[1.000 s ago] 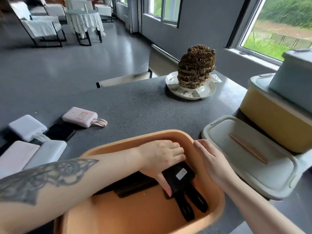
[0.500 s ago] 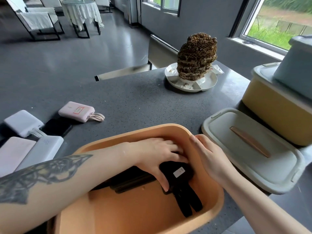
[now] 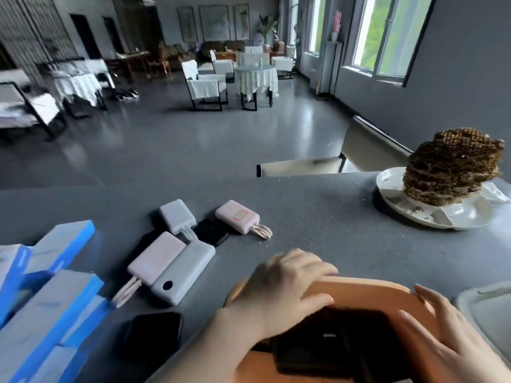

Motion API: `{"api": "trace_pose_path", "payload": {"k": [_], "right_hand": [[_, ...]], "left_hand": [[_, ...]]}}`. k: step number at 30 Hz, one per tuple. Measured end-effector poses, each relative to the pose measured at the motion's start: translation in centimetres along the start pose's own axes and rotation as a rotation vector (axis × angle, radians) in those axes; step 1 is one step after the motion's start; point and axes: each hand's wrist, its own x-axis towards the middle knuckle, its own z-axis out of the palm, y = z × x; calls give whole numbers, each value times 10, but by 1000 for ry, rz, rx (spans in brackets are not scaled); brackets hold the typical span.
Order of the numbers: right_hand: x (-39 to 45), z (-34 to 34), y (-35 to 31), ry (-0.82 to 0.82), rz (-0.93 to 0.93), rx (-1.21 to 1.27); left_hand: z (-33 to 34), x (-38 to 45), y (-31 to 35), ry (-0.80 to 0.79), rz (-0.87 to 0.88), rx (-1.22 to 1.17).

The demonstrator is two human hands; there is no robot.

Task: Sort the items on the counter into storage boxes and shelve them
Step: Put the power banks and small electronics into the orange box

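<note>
An orange plastic storage box (image 3: 367, 290) sits at the near edge of the dark grey speckled counter (image 3: 318, 217), with black flat devices (image 3: 326, 344) lying inside it. The left hand (image 3: 282, 286) reaches over the box's far-left rim, palm down, fingers loosely spread and slightly bent, gripping nothing; whether the fingertips touch the rim is blurred. The right hand (image 3: 448, 330) rests against the inner right wall of the box, fingers straight and close together, pointing up toward the rim.

Left of the box on the counter lie six power banks: a pink one with a looped cable (image 3: 237, 220), a pale grey squarish one (image 3: 177, 216), a black one (image 3: 211, 231) between those two, a long pale pink one (image 3: 157, 258), a long light grey one (image 3: 184, 272) touching it, and a black one (image 3: 152, 333) nearest the camera. Blue and white cardboard boxes (image 3: 47, 286) are piled at the far left; their count is unclear. A pale lid (image 3: 486, 308) shows at the right edge. Farther right, a brown layered wasp nest (image 3: 450, 167) stands on a white divided plate (image 3: 467, 214).
</note>
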Motion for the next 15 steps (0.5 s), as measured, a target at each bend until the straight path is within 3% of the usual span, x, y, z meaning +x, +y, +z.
{"api": "trace_pose_path", "payload": {"k": [3,6,9,15], "right_hand": [[25,6,-26,-104,-105,-100],[48,20,-60,-250,-215,-324],[56,47,-100,-340,-355,-391],[110,132,-170,-381,-570,-309]], "left_hand": [[-10,-40,-21,202,-318,-1],[-6,-77,-40,234,-544,-54],[-6,-104,-59,320,-690,-131],[-24,-137,-132,598,-940,-9]]}}
